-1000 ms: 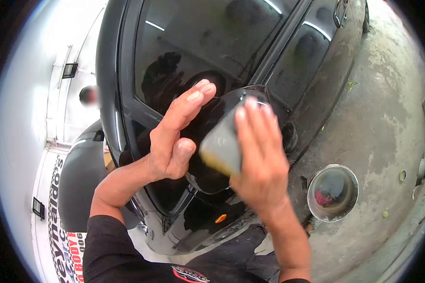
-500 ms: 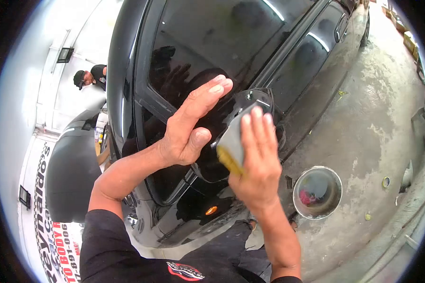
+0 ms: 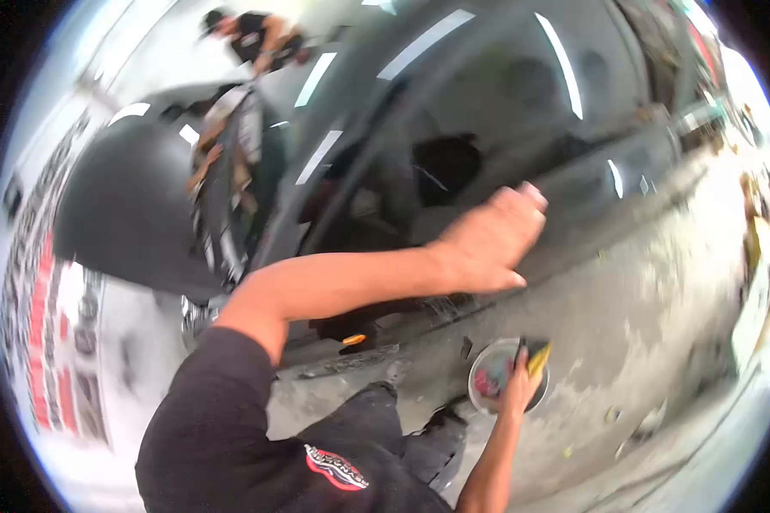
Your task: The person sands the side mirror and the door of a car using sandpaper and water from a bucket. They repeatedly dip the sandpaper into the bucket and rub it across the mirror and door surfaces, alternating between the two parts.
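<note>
My right hand point(image 3: 515, 395) is over the metal bucket point(image 3: 473, 385), closed round a yellow sponge point(image 3: 539, 357) with a dark, flat piece along its side. Inside the bucket, a pinkish-red item point(image 3: 488, 382) shows in the grey water. Stretched out across the view, my left hand point(image 3: 488, 244) overlaps the side of the black car point(image 3: 565, 184). It is smeared by motion, thumb apart from the fingers, and I see nothing in it. The door mirror is hidden in this view. An orange side marker point(image 3: 353, 340) sits low on the car's front flank.
Another person point(image 3: 252, 38) in a black shirt and cap is beyond the car, at upper left. A dark, raised panel point(image 3: 133, 201) stands at the left, before a lettered wall banner point(image 3: 43, 316). Stained concrete floor point(image 3: 633, 316) runs along the car's side.
My right hand has left the door mirror and moved down to the bucket with the sponge. My left hand has moved right along the car. The whole view has shifted.
</note>
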Demonstrator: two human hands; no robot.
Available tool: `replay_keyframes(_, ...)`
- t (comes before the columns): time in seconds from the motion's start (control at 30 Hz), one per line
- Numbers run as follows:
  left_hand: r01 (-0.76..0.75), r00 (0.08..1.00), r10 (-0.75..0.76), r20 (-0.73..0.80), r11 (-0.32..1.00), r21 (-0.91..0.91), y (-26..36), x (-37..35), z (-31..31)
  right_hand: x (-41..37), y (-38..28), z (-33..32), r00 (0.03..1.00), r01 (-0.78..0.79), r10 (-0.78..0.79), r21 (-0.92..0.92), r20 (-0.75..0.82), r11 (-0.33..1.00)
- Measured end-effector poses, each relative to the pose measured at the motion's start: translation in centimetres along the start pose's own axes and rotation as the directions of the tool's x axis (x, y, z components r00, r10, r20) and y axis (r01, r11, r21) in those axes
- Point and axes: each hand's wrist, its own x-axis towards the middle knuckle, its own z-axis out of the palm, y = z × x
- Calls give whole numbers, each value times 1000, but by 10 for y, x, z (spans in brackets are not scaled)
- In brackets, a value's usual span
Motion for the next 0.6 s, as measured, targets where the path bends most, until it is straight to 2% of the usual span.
replay_keyframes(0.03, 20, 1000, -18, -26, 998, 59, 0, 4, 11, -4, 19, -15, 999, -46, 47, 8, -3, 999)
replay_keyframes(0.1, 34, 998, -19, -65, 968, 249, 7, 0, 19, -26, 17, -24, 998, -55, 55, -42, -10, 998)
replay_keyframes(0.17, 33, 994, -14, -105, 982, 185, 6, -7, 18, -33, 9, -34, 999, -50, 49, -89, -7, 995)
replay_keyframes(0.2, 20, 991, 0, -135, 989, 146, 3, -16, 17, -38, -4, -33, 999, -23, 26, -171, 18, 985)
replay_keyframes(0.27, 9, 982, 7, -188, 997, 81, -4, -37, 16, -41, -17, -25, 999, 19, -14, -173, 33, 985)
replay_keyframes(0.43, 60, 971, -31, -238, 991, 116, -4, -121, 16, -61, -54, -8, 996, 90, -86, -203, 29, 975)
replay_keyframes(0.6, 66, 965, -50, -256, 996, 54, -6, -152, 29, -76, -108, 52, 973, 219, -212, -68, 94, 973)
